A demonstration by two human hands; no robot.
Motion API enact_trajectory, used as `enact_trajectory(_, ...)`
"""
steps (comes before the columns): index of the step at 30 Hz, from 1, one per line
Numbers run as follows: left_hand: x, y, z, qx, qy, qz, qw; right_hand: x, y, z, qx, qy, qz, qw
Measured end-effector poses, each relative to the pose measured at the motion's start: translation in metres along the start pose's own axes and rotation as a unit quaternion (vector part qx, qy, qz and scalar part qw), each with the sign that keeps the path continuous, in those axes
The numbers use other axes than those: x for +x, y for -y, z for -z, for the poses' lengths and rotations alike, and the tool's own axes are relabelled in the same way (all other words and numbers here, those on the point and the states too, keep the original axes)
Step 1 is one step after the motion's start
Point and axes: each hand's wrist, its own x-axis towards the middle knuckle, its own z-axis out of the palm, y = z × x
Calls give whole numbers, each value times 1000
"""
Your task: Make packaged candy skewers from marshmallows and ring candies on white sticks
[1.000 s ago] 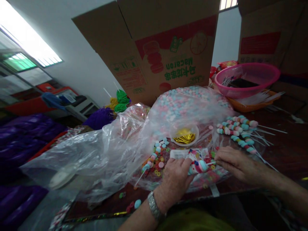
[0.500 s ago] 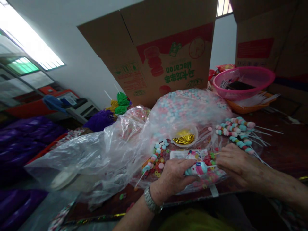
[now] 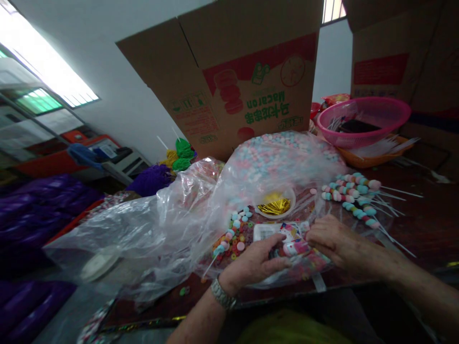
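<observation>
In the head view, my left hand (image 3: 251, 263), with a metal watch on the wrist, has its thumb and index finger apart around the near end of a pink candy piece in printed clear wrapping (image 3: 296, 247). My right hand (image 3: 333, 239) is closed, its fingertips pinched at the other end of this wrapped candy skewer; the stick is hidden by the fingers. Just behind lies a white pack with colourful printed wrappers (image 3: 290, 231). Ring-shaped candies (image 3: 247, 234) and a candy skewer (image 3: 223, 245) lie left of my hands.
Candy skewers (image 3: 349, 193) are piled at the right. A round tub with gold ties (image 3: 275, 206) stands before a large clear bag of pastel candies (image 3: 276, 157). A pink basket (image 3: 364, 136) rests at the back right; a cardboard box (image 3: 258, 86) rises behind.
Both hands have shifted slightly left. A pink wrapped candy end shows where a blue one with a white stick was. My left thumb and index finger are further apart.
</observation>
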Motion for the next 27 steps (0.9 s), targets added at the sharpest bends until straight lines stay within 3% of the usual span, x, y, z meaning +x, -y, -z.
enact_trajectory(4, -2, 9, -1, -95, 50, 67, 992, 1, -5, 4, 0, -6, 4, 1000)
enact_trajectory(7, 3, 15, -15, -198, 33, 104, 974, 6, -6, -1, -21, 1, 10, 1000)
enact_trajectory(14, 5, 16, -36, -289, -4, 170, 942, 18, -8, -11, -75, 36, 33, 996)
enact_trajectory(16, 6, 14, -39, -317, -33, 195, 927, 18, -12, -13, -69, 4, 24, 997)
enact_trajectory(18, 7, 13, -40, -335, -83, 209, 915, 16, -15, -20, -32, -93, -27, 995)
enact_trajectory(20, 10, 12, -39, -334, -133, 209, 909, 11, -15, -34, 74, -185, -124, 972)
enact_trajectory(21, 11, 12, -39, -323, -151, 200, 913, 9, -12, -43, 159, -192, -173, 953)
enact_trajectory(24, 15, 14, -39, -252, -194, 132, 939, 8, 5, -74, 432, -104, -264, 856)
enact_trajectory(26, 16, 17, -42, -208, -219, 99, 948, 10, 17, -89, 521, -84, -298, 795)
enact_trajectory(27, 16, 18, -44, -193, -232, 96, 948, 12, 21, -93, 533, -96, -311, 781)
